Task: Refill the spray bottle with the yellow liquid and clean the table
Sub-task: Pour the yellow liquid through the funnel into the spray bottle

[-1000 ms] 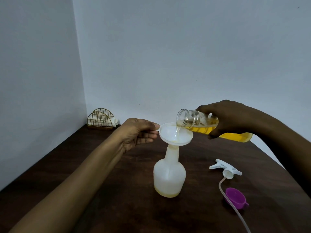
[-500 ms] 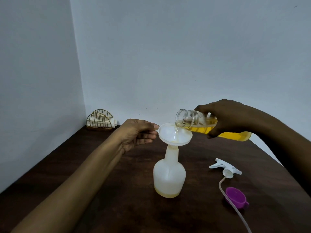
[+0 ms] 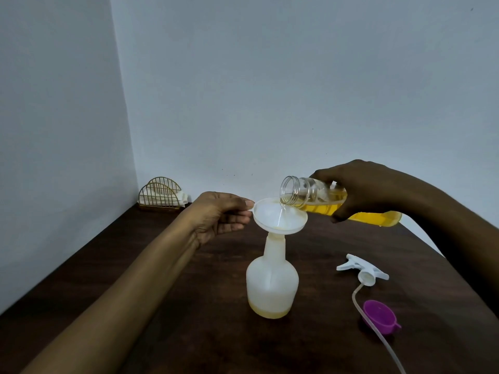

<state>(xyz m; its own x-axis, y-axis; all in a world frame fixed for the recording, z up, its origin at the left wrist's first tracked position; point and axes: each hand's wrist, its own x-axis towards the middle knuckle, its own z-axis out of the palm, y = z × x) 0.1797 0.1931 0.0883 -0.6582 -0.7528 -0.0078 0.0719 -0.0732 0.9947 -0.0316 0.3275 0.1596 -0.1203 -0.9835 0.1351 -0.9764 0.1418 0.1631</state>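
Fingers curled round it, the right hand [image 3: 361,190] is holding the clear bottle [image 3: 310,197] tilted at the funnel's 2 o'clock. Yellow liquid [image 3: 363,216] is streaming into the funnel [image 3: 280,217], which is sitting in the spray bottle [image 3: 272,284] standing on the table [image 3: 189,306]. The left hand [image 3: 221,214] is pinching the funnel's tab at 9 o'clock.

Our left forearm [image 3: 129,287] and right forearm [image 3: 445,220] are bare right up to the left hand [image 3: 218,215] and right hand [image 3: 361,188]; the left thumb [image 3: 240,203] ends in a short nail.

Front table [image 3: 216,346] lies open; sprayer head [image 3: 361,271] (purple cap [image 3: 379,318] too) crowds right.
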